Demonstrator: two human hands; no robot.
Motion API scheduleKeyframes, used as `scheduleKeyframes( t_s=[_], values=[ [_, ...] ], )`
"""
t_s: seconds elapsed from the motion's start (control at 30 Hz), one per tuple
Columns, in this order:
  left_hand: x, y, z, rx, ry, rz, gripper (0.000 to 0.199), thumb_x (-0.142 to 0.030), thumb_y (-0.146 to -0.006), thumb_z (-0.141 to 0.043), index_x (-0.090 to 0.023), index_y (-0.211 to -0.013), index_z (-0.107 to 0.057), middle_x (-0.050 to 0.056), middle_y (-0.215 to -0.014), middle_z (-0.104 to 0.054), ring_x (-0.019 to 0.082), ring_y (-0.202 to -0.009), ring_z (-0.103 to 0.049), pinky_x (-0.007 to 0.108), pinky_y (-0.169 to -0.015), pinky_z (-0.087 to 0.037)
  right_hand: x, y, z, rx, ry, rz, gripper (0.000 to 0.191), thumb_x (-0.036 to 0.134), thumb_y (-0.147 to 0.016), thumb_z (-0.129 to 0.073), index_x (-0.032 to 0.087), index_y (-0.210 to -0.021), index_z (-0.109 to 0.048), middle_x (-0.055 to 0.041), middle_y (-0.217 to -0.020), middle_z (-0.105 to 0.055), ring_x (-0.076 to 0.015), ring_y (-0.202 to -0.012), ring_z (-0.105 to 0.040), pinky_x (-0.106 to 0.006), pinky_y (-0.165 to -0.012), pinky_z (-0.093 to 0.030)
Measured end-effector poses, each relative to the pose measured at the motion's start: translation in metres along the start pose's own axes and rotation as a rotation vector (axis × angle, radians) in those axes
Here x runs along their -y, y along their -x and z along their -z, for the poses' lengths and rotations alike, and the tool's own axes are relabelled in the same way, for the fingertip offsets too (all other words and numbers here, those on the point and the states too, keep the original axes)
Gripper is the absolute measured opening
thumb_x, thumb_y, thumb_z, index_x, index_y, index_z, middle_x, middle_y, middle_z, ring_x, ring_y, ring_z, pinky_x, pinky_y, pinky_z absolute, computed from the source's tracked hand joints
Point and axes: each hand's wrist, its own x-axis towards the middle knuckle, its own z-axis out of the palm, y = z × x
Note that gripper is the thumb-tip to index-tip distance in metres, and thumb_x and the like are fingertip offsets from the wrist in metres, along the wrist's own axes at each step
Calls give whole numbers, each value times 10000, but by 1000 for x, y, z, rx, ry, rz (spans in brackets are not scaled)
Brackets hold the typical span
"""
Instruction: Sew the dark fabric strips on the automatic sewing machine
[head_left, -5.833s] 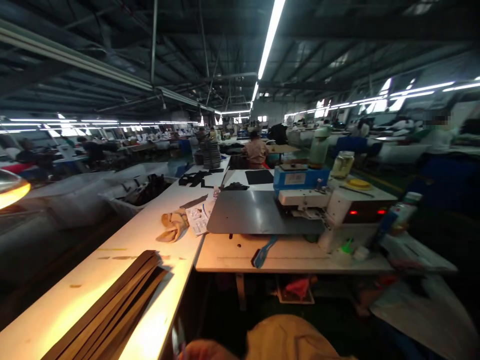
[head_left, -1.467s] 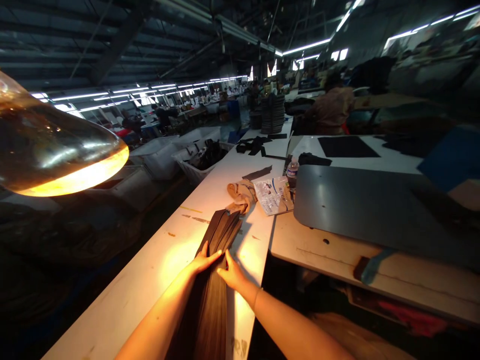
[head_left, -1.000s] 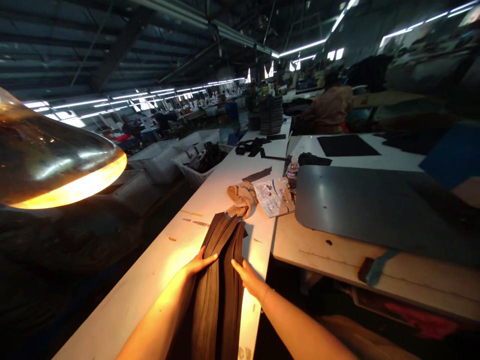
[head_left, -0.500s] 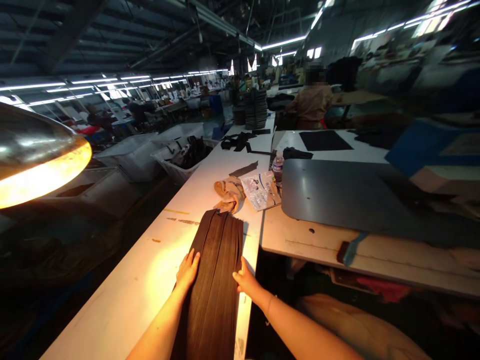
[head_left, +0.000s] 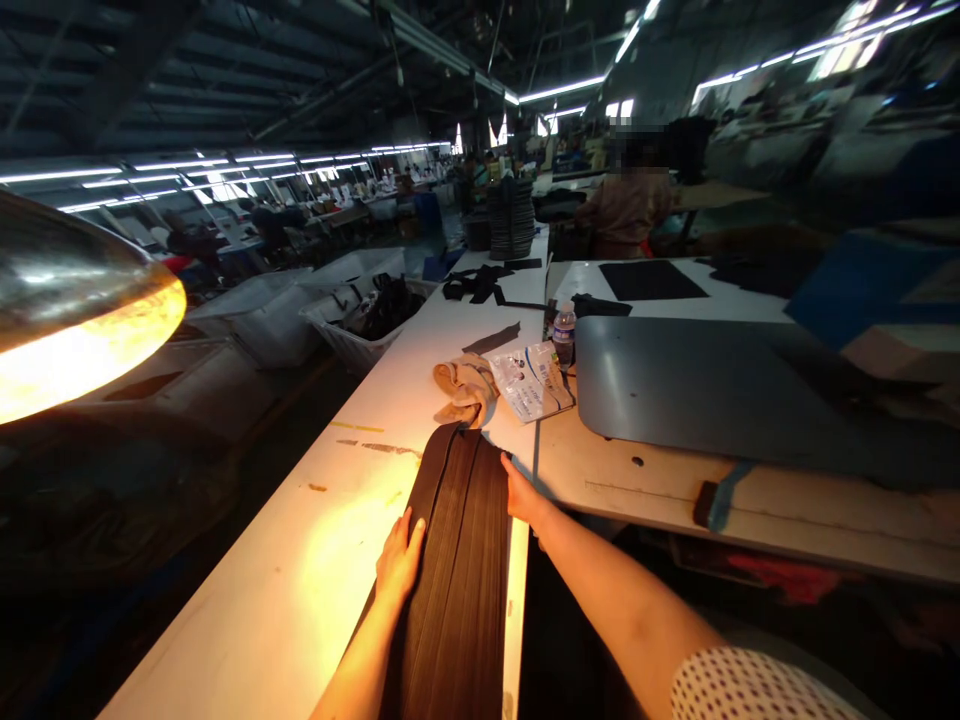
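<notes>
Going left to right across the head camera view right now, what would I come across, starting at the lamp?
Lamp → left hand → stack of dark strips → right hand → bottle → gray panel.

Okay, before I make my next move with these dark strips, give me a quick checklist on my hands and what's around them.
1. Left hand against the left side of the dark strips: ok, touching.
2. Right hand at their right side, near the far end: ok; some fingers are hidden.
3. Far end clear of the tan cloth: cannot tell; they lie close or touch.
4. Near end supported on the white table: cannot tell; it runs out of the picture.
5. Bottle upright and apart from both hands: ok.
6. Lamp lit: ok.
</notes>
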Motion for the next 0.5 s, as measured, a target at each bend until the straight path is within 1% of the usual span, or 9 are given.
scheduleKeyframes(
  t_s=[0.03,0.1,0.17,0.2,0.27,0.33,0.37,0.43,0.5],
  values=[
    [0,0,0,-8,-2,0,693,-614,-828,-189,-181,-1364,-266,90,-1437,-270,221,-1339,-188,357,-1095,-178,4,-4,1,62,-80,-37,600,599,-861,-197,168,-1005,-589,-104,-901,-663,-190,-843,-627,-345,-719,-496],
    [0,0,0,-21,-7,6,687,-612,-826,-191,-191,-1362,-273,81,-1433,-282,216,-1337,-195,338,-1096,-185,6,-11,1,141,-183,-72,475,537,-849,-355,148,-934,-613,-95,-857,-672,-191,-822,-633,-354,-761,-492],
    [-1,0,0,-30,-14,24,684,-610,-822,-188,-196,-1358,-283,74,-1430,-291,215,-1334,-206,331,-1096,-191,6,-17,-1,182,-168,-47,365,457,-820,-461,140,-892,-628,-79,-839,-675,-178,-809,-636,-338,-794,-485],
    [-1,0,0,-34,-18,35,686,-611,-820,-184,-196,-1355,-289,72,-1429,-293,219,-1332,-212,336,-1096,-196,7,-21,-2,173,-97,-8,331,426,-805,-492,137,-888,-631,-75,-849,-676,-174,-812,-636,-330,-801,-484],
    [0,1,0,-44,-30,45,691,-614,-815,-178,-191,-1347,-301,69,-1427,-295,230,-1328,-224,360,-1093,-208,10,-28,-4,84,107,106,304,369,-775,-536,130,-942,-623,-81,-917,-670,-183,-859,-628,-332,-815,-479],
    [0,0,1,-49,-55,36,694,-611,-814,-169,-180,-1342,-304,72,-1426,-296,234,-1327,-225,375,-1090,-213,17,-32,-1,-81,276,223,339,278,-752,-549,134,-1058,-577,-84,-1026,-643,-192,-959,-593,-344,-865,-450],
    [1,0,1,-47,-71,32,696,-610,-814,-160,-177,-1341,-300,73,-1425,-297,231,-1328,-223,374,-1090,-213,20,-31,3,-170,322,270,373,226,-741,-543,141,-1105,-548,-80,-1075,-623,-189,-1016,-562,-345,-902,-421],
    [2,-2,1,-44,-103,30,708,-616,-809,-133,-175,-1340,-294,73,-1424,-300,219,-1330,-220,360,-1089,-212,22,-22,15,-287,358,329,426,148,-717,-530,161,-1143,-521,-65,-1135,-590,-179,-1116,-486,-339,-965,-357],
    [3,-5,1,-40,-131,28,726,-634,-796,-112,-181,-1334,-296,68,-1421,-308,212,-1325,-233,345,-1084,-226,16,-2,30,-340,404,369,418,111,-687,-536,177,-1098,-555,-49,-1112,-597,-174,-1132,-464,-327,-970,-344]
  ],
)
